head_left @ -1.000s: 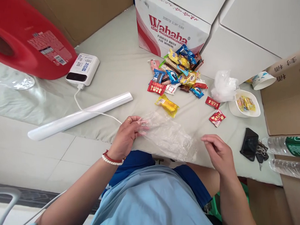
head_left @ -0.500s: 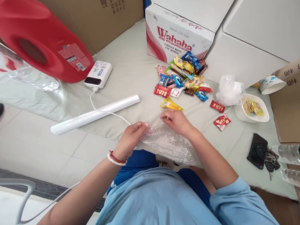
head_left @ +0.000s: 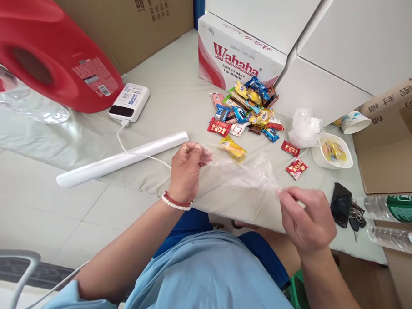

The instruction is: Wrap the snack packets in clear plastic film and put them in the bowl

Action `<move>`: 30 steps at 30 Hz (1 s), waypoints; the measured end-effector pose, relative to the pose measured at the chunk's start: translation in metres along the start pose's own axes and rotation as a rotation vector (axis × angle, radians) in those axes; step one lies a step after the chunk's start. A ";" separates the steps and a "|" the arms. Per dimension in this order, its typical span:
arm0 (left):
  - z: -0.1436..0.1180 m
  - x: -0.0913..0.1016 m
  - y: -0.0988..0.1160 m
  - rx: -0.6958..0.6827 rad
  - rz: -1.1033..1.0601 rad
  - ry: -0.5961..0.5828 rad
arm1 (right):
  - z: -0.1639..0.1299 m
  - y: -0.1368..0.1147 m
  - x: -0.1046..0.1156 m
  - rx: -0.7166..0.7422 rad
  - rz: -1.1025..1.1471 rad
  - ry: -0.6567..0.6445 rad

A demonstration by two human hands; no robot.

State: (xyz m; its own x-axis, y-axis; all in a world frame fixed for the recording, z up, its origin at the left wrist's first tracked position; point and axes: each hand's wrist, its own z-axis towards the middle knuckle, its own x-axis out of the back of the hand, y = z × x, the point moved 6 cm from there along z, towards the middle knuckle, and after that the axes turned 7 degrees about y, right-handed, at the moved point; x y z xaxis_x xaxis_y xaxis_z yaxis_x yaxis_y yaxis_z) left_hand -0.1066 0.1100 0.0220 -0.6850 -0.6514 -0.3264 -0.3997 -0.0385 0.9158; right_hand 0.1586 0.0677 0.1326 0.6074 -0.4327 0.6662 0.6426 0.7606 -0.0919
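Observation:
A thin clear plastic bag point(head_left: 249, 174) is stretched between my two hands above the near edge of the covered table. My left hand point(head_left: 188, 165) pinches one end of it. At the other end my right hand point(head_left: 307, 218) is closed on the film, off to the right. A yellow snack packet point(head_left: 232, 149) lies just behind the bag, close to my left fingers. Beyond it is a heap of small wrapped snacks point(head_left: 245, 108) in blue, yellow and red. Two red packets, one a flat square packet point(head_left: 296, 168), lie right of the heap.
Behind the heap stands a Wahaha carton point(head_left: 237, 55). To the left are a red jug point(head_left: 89, 81), a white cabled device point(head_left: 130, 101) and a long white bar point(head_left: 124, 160). Rightward are a crumpled bag point(head_left: 306, 129), a white bowl point(head_left: 331, 164), a phone point(head_left: 340, 203), keys point(head_left: 356, 215) and bottles point(head_left: 391, 207).
My right hand has swung right and toward me, drawing the bag out from a loose bunch into a stretched strip. My left hand has risen slightly, still holding its end.

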 end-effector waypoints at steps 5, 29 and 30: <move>-0.013 0.040 -0.012 0.042 -0.084 0.071 | -0.100 -0.003 -0.005 -0.136 0.056 -0.188; -0.080 0.000 -0.026 -0.995 1.041 -0.738 | -0.068 0.021 -0.096 -0.681 0.620 -0.435; -0.076 0.002 -0.022 -0.947 0.967 -0.693 | -0.071 0.023 -0.094 -0.710 0.637 -0.454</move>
State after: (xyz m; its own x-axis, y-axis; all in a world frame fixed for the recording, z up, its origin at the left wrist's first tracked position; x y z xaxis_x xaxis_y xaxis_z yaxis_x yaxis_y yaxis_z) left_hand -0.0527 0.0523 0.0189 -0.6968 -0.2474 0.6732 0.6977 -0.4515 0.5562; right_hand 0.1498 0.0916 0.0157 0.7913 0.2804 0.5433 0.4814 0.2621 -0.8364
